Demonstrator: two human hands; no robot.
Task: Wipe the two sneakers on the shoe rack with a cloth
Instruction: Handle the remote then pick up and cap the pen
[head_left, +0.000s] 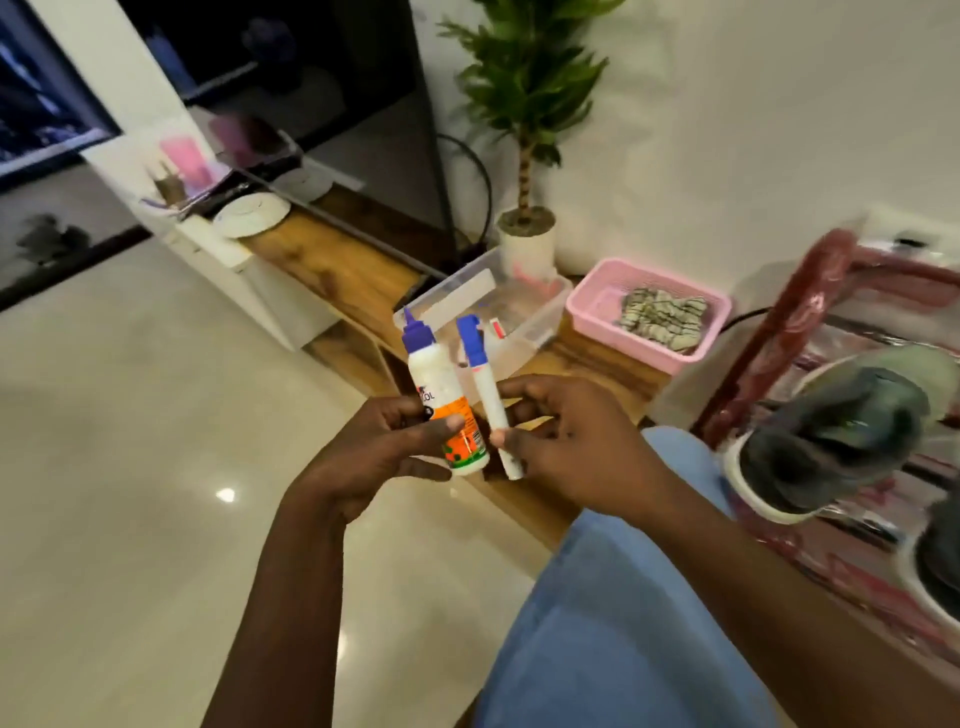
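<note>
Pale glossy floor tiles (130, 415) far left of the pink basket (587, 306); white wall behind it. One low wooden shelf (332, 260) runs left of the basket and under it.

Below-left of the basket: left hand (374, 457), fingers curled round one glue bottle (441, 384), blue cap up. Below the basket: right hand (571, 447) pinches one white marker (485, 384).

One clear tub (524, 322) just left of the basket, one potted plant (527, 104) above-left. One striped cloth (662, 317) lies in the basket.

Right of the basket: one red shoe rack (810, 312) with two sneakers, a dark sneaker (831, 441) and a second sneaker (940, 561) cut by the frame edge.
</note>
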